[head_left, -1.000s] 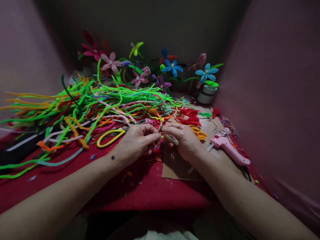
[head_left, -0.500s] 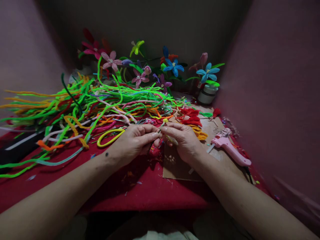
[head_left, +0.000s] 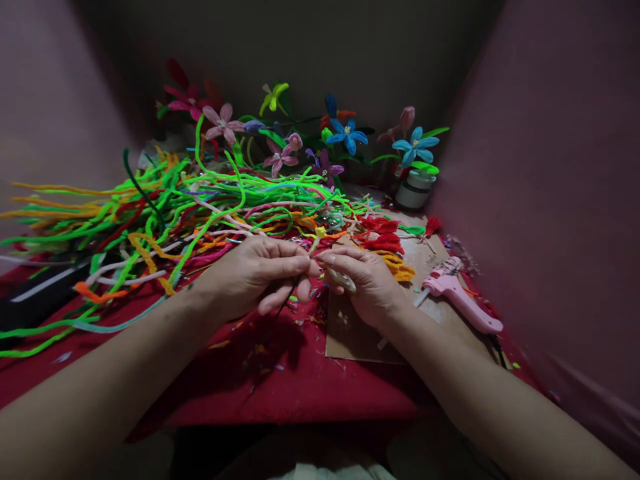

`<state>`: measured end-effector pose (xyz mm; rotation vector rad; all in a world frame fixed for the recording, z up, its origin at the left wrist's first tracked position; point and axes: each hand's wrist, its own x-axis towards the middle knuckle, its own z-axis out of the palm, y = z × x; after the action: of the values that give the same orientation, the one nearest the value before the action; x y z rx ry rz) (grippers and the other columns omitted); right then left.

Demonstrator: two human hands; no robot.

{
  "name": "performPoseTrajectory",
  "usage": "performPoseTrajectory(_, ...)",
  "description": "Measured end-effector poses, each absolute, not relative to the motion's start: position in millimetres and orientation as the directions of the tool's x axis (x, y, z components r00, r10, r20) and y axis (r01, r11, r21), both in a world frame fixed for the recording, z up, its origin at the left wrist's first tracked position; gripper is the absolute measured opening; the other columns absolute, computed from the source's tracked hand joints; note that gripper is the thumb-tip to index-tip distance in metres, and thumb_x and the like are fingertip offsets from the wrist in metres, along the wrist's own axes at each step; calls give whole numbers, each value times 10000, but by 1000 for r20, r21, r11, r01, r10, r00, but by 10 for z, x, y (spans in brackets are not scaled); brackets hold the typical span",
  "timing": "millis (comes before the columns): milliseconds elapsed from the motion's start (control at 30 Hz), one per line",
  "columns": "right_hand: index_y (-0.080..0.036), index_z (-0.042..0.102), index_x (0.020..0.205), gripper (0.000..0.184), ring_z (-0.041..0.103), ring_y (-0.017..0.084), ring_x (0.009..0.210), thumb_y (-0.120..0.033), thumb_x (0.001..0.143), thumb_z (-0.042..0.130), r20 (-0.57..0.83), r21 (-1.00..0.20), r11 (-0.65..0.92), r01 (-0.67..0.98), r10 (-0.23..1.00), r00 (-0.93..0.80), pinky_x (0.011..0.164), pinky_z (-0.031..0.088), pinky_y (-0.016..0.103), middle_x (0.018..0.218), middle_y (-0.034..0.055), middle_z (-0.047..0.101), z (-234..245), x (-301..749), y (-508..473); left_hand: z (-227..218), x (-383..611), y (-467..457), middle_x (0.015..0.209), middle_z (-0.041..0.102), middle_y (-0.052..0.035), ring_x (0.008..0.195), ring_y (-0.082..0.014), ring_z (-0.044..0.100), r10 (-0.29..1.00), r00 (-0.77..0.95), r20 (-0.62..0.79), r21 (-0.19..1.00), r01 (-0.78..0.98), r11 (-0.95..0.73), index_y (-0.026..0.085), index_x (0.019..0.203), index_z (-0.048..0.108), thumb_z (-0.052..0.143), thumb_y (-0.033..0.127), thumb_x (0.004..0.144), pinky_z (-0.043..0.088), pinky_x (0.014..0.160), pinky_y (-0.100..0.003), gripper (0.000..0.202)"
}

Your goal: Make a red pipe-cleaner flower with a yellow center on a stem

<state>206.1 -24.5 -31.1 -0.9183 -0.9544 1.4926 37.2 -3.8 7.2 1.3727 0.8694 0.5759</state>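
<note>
My left hand (head_left: 273, 270) is closed in a pinch on a thin flower stem (head_left: 315, 247) with a small yellow tip. The stem's dark lower end shows below the fingers, slanting down to the left. Close beside it, my right hand (head_left: 367, 277) has thumb and forefinger pressed together near the stem. A pale, rounded thing that looks like a roll of tape (head_left: 345, 281) is tucked in the curled fingers of this hand. Whether a strip runs between the two hands is too small to tell.
A heap of coloured pipe cleaners (head_left: 200, 200) covers the left and middle of the red cloth (head_left: 300, 400). Fuzzy flowers (head_left: 347, 135) and a jar (head_left: 416, 189) stand behind. At right, a pink glue gun (head_left: 465, 303) lies on cardboard (head_left: 360, 340), by red and orange pieces (head_left: 383, 237).
My left hand has shifted left and rolled over, its lower fingers now spread lower. The yellow tip has moved slightly left and up. The yellow loop handle is now hidden behind my left arm.
</note>
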Motion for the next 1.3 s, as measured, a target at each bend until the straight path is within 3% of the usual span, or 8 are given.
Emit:
performPoseTrajectory(167, -174, 704, 753, 154, 448, 90, 521, -300, 669, 676, -33, -889, -124, -442, 978, -208, 422, 259, 215, 668, 0, 595, -273, 2093, -235, 54, 260, 213, 317, 430, 10, 280, -71, 321, 857, 477, -195, 855, 511, -90, 149, 559, 620, 518, 395, 814, 203, 337, -209, 369)
performPoseTrajectory(333, -198, 689, 846, 268, 520, 107, 557, -395, 667, 670, -23, -875, -155, -459, 959, -281, 427, 274, 213, 741, 10, 615, -274, 2106, -248, -33, 284, 211, 696, 660, -60, 661, -174, 581, 900, 308, 310, 488, 761, -428, 163, 771, 664, 554, 344, 779, 396, 588, -241, 211)
performPoseTrajectory(400, -213, 666, 908, 313, 526, 106, 553, -415, 670, 671, -24, -872, -152, -465, 962, -271, 422, 276, 213, 748, 3, 617, -271, 2096, -251, -19, 314, 121, 761, 672, -45, 709, -164, 580, 898, 318, 303, 614, 655, -439, 172, 841, 672, 545, 333, 790, 417, 640, -242, 211)
performPoseTrajectory(500, -222, 610, 990, 407, 513, 102, 518, -448, 659, 681, -23, -867, -140, -478, 970, -243, 409, 282, 214, 733, -8, 619, -259, 2070, -255, 26, 369, -18, 582, 587, 16, 494, -92, 469, 937, 332, 108, 874, 419, -249, 157, 863, 670, 586, 293, 765, 361, 481, -198, 188)
performPoseTrajectory(600, -212, 558, 1047, 507, 498, 96, 494, -478, 640, 699, -5, -863, -115, -493, 976, -219, 402, 290, 212, 733, -10, 618, -258, 2049, -256, 45, 429, -103, 489, 491, 45, 411, -56, 366, 932, 361, 16, 951, 283, -126, 146, 864, 680, 622, 287, 746, 250, 392, -178, 192)
performPoseTrajectory(833, -251, 515, 1091, 551, 491, 93, 506, -500, 642, 715, 66, -905, 3, -425, 989, -135, 421, 325, 215, 718, -32, 565, -315, 2039, -280, 85, 525, -218, 529, 558, 37, 445, -62, 444, 938, 341, 55, 959, 245, -145, 144, 869, 701, 638, 238, 735, 338, 426, -176, 176)
performPoseTrajectory(1000, -275, 493, 1154, 562, 559, 136, 759, -434, 669, 728, 268, -940, 247, -236, 962, -58, 648, 460, 250, 863, -5, 556, -305, 2036, -361, 61, 563, -330, 710, 673, -4, 555, -94, 567, 941, 316, 124, 958, 208, -196, 133, 859, 705, 656, 230, 727, 450, 501, -184, 171)
performPoseTrajectory(1300, -266, 396, 1282, 733, 560, 168, 845, -487, 664, 723, 661, -741, 658, 138, 750, -26, 756, 477, 322, 949, 29, 543, -423, 2041, -453, -33, 564, -482, 734, 702, 15, 676, -89, 636, 840, 238, 487, 809, 238, -537, 154, 772, 686, 620, 95, 754, 497, 637, -154, 90)
